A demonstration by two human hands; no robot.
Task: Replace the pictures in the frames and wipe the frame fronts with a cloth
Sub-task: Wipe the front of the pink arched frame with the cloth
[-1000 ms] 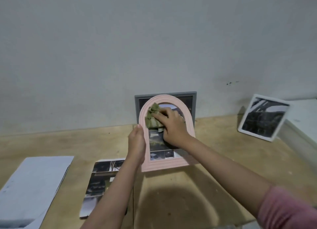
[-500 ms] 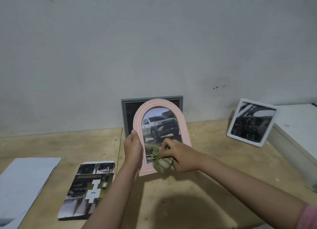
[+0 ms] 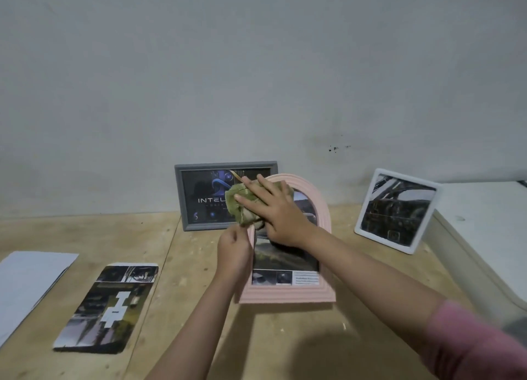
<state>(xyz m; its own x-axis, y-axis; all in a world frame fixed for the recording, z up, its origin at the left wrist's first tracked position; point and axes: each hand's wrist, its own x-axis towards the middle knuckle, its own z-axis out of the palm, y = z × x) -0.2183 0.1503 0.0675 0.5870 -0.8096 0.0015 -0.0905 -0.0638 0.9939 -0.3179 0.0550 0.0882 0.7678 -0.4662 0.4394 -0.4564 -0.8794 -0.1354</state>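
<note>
A pink arched frame (image 3: pixel 288 295) stands upright on the wooden table (image 3: pixel 185 337), holding a car picture. My left hand (image 3: pixel 235 251) grips its left edge. My right hand (image 3: pixel 275 211) presses a crumpled green cloth (image 3: pixel 241 205) against the upper part of the frame front, fingers spread over the cloth. A grey frame (image 3: pixel 182 197) with a dark "INTEL" picture leans on the wall behind. A white frame (image 3: pixel 396 210) with a dark picture leans at the right.
A loose dark printed picture (image 3: pixel 107 308) lies flat on the table at the left. White sheets of paper (image 3: pixel 25 282) lie at the far left. A white box-like surface (image 3: pixel 484 225) borders the table on the right.
My right hand has carried the cloth from the frame's lower edge back up to its top. The view shifted, so the pink frame now sits right of the grey one.
</note>
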